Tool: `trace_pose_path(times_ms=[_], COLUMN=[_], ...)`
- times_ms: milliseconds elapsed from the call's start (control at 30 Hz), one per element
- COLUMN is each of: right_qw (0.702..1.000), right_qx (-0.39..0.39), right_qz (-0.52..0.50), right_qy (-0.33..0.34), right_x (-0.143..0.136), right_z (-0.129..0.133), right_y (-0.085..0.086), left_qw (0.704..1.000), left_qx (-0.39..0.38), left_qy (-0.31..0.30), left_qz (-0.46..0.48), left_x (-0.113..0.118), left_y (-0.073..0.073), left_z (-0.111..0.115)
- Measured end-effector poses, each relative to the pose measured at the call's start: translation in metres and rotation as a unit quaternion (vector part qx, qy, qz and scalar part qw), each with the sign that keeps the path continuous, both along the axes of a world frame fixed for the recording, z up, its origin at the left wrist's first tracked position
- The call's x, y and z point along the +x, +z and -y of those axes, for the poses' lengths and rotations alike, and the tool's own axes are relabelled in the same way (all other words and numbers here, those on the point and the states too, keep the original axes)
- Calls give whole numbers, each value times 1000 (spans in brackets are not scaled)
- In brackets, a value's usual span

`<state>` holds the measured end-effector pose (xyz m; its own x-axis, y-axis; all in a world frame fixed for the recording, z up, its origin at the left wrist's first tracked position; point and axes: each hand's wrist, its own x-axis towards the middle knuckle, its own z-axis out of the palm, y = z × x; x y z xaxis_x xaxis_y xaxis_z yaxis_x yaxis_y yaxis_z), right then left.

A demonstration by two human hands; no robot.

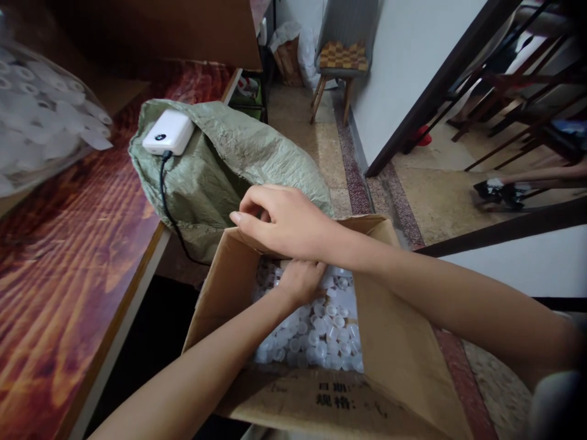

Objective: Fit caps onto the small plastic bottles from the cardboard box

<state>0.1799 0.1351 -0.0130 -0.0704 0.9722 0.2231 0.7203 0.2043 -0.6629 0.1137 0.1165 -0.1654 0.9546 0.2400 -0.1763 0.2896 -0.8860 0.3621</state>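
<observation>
A cardboard box [397, 318] stands open in front of me with many small translucent plastic cups [321, 333] loose on its bottom. My left hand [302, 281] reaches down inside, touching the cups near the far side; its fingertips are hidden. Above it, my right hand [288, 223] hovers over the box's far edge, its fingers curled in and the thumb close to the index finger. Whatever lies in that palm is out of sight. Just beyond it a green woven sack [275, 150] has a folded, partly gaping mouth.
A white power bank [169, 131] with a black cable [167, 208] rests on the sack. Left is a reddish wood-grain table [105, 244] bearing a clear bag of white tubular pieces [41, 110]. Behind stands a grey chair [346, 36]; a person's feet [499, 192] show at right.
</observation>
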Motion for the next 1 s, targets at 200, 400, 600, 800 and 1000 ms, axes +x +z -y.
trace_pose_path(times_ms=[200, 400, 600, 800, 1000], right_qw=[1000, 1000, 1000, 997, 925], right_qx=[-1, -6, -9, -36, -236], right_qz=[0, 0, 18, 52, 240], right_qy=[16, 27, 22, 40, 174], right_x=[-3, -4, -2, -1, -4], right_z=[1, 1, 3, 5, 4], right_y=[-1, 1, 3, 5, -13], left_qw=[999, 999, 986, 985, 986], left_qx=[-16, -7, -5, 36, 66], left_qy=[32, 5, -150, -165, -155], left_qz=[-7, 51, 69, 39, 2], left_x=[-7, -10, -3, 5, 1], left_y=[-3, 25, 29, 24, 27], left_z=[6, 7, 36, 56, 61])
